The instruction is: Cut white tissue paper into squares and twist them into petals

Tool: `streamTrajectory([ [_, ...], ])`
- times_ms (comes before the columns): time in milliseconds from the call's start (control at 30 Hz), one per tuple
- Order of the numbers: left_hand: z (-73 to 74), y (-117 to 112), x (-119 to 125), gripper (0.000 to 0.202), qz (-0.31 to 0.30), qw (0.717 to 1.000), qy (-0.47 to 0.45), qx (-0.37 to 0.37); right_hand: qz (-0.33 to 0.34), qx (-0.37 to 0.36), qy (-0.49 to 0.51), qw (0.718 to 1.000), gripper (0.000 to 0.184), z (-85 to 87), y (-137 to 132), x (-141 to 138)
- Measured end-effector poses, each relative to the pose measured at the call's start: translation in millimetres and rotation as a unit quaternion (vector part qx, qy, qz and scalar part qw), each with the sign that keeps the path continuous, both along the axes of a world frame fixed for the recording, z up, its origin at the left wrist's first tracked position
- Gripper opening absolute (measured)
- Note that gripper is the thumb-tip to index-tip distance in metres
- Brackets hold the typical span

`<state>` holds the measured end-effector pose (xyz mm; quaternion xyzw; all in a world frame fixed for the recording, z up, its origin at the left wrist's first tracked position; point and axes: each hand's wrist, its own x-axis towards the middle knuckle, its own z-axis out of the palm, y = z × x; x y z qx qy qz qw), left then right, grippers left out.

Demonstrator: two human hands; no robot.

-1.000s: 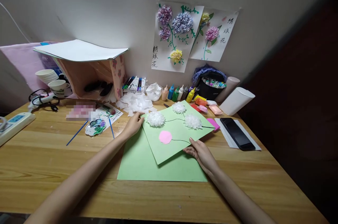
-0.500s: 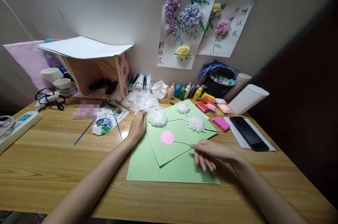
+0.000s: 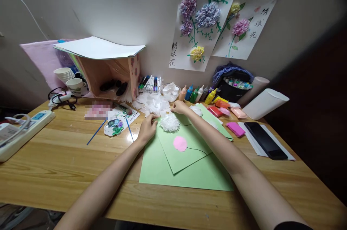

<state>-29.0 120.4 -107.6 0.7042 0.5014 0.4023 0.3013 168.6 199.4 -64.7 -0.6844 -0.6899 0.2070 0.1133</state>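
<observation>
A sheet of green paper [image 3: 173, 161] lies turned at an angle on a larger green sheet [image 3: 154, 176]. It carries fluffy white paper flowers [image 3: 170, 122], a pink paper circle [image 3: 180, 143] and thin black drawn lines. My left hand [image 3: 148, 129] is at the left corner of the upper sheet, its fingers bent and closed at the edge. My right hand [image 3: 181, 107] reaches past the flowers to the sheet's back edge, beside white tissue pieces [image 3: 154, 103]. Its fingers are pinched together; what is between them is hidden. My right forearm covers part of the other flowers.
Paint bottles [image 3: 193, 95], markers [image 3: 150, 83] and a bowl of tissue [image 3: 171, 92] line the wall. To the left are a paint palette [image 3: 114, 127], brushes [image 3: 96, 132] and a power strip [image 3: 29, 132]. Clay packs [image 3: 215, 111] and a phone [image 3: 265, 140] lie right.
My right hand has moved from the lower right edge of the upper green sheet to its back, near the tissue. My left hand stays at the left corner. The view has shifted left.
</observation>
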Motion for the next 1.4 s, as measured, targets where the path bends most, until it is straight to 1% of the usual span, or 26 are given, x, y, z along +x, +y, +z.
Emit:
streamTrajectory([
  [100, -0.8, 0.3, 0.3, 0.019, 0.006, 1.000, 0.001, -0.005, 0.006, 0.026, 0.015, 1.000, 0.012, 2.0, -3.8, 5.8],
  [233, -0.6, -0.5, 1.9, 0.018, 0.018, 1.000, -0.008, -0.014, -0.010, 0.083, 0.050, 0.995, 0.004, 13.8, -6.0, 16.5],
  [300, 0.3, -0.8, 2.0, 0.018, 0.029, 0.999, -0.018, -0.023, -0.006, 0.103, 0.079, 0.991, 0.004, 20.2, -8.6, 22.0],
  [367, 1.3, -0.5, 1.1, 0.019, 0.040, 0.998, -0.026, -0.033, 0.012, 0.109, 0.116, 0.987, 0.006, 23.9, -16.3, 26.5],
  [433, 2.2, 0.8, -0.9, 0.019, 0.052, 0.998, -0.024, -0.031, 0.038, 0.099, 0.168, 0.980, 0.010, 23.3, -31.5, 29.5],
  [500, 3.2, 3.1, -4.0, 0.020, 0.061, 0.998, -0.018, -0.022, 0.078, 0.059, 0.312, 0.945, 0.016, 18.8, -54.2, 30.7],
  [533, 3.8, 4.7, -5.9, 0.020, 0.063, 0.998, -0.018, -0.020, 0.092, 0.035, 0.349, 0.932, 0.018, 16.0, -67.7, 30.9],
  [600, 5.5, 8.6, -10.6, 0.021, 0.068, 0.997, -0.023, -0.027, 0.119, -0.004, 0.377, 0.919, 0.018, 12.0, -96.2, 31.9],
  [700, 8.7, 16.0, -19.8, 0.026, 0.085, 0.995, -0.017, -0.047, 0.142, -0.024, 0.399, 0.906, 0.019, 14.7, -132.9, 40.5],
  [767, 11.6, 21.3, -26.7, 0.032, 0.082, 0.995, -0.017, -0.061, 0.138, -0.020, 0.413, 0.900, 0.020, 20.9, -146.3, 54.9],
  [800, 13.4, 23.8, -30.3, 0.035, 0.076, 0.995, -0.015, -0.069, 0.122, -0.002, 0.414, 0.902, 0.020, 23.7, -148.8, 65.2],
  [867, 17.8, 28.4, -37.8, 0.038, 0.075, 0.994, -0.003, -0.080, 0.063, 0.067, 0.399, 0.912, 0.022, 25.4, -146.4, 90.8],
  [933, 22.9, 32.4, -46.0, 0.038, 0.088, 0.992, 0.017, -0.088, 0.008, 0.097, 0.352, 0.931, 0.023, 19.7, -138.0, 119.8],
  [1000, 28.1, 36.0, -54.8, 0.039, 0.096, 0.990, 0.035, -0.093, -0.059, 0.101, 0.287, 0.951, 0.017, 8.0, -129.1, 146.6],
  [1033, 30.5, 37.5, -59.0, 0.040, 0.103, 0.989, 0.036, -0.097, -0.091, 0.095, 0.263, 0.956, 0.013, 1.5, -125.8, 157.3],
  [1100, 35.1, 39.4, -65.9, 0.043, 0.104, 0.988, 0.026, -0.108, -0.093, 0.055, 0.256, 0.961, 0.012, -9.7, -122.6, 171.0],
  [1200, 40.8, 39.0, -70.8, 0.044, 0.113, 0.984, -0.006, -0.134, -0.016, -0.011, 0.271, 0.962, 0.018, -16.2, -123.9, 172.0],
  [1233, 42.2, 38.2, -71.0, 0.044, 0.117, 0.983, -0.015, -0.144, 0.000, -0.020, 0.255, 0.967, 0.020, -15.6, -124.7, 168.5],
  [1267, 43.1, 37.4, -71.0, 0.045, 0.118, 0.981, -0.021, -0.152, 0.001, -0.019, 0.219, 0.975, 0.022, -14.0, -125.4, 164.2],
  [1300, 43.6, 36.8, -70.8, 0.045, 0.116, 0.980, -0.023, -0.160, -0.015, -0.005, 0.166, 0.986, 0.021, -11.9, -125.6, 159.6],
  [1333, 43.5, 36.3, -70.7, 0.046, 0.110, 0.980, -0.023, -0.166, -0.051, 0.013, 0.096, 0.994, 0.022, -9.7, -125.6, 155.0],
  [1367, 42.9, 36.3, -70.8, 0.047, 0.104, 0.980, -0.020, -0.169, -0.080, 0.027, 0.027, 0.996, 0.022, -7.8, -125.3, 150.7],
  [1400, 41.9, 36.5, -71.2, 0.048, 0.100, 0.980, -0.015, -0.172, -0.102, 0.036, -0.016, 0.994, 0.020, -6.5, -124.8, 146.9],
])
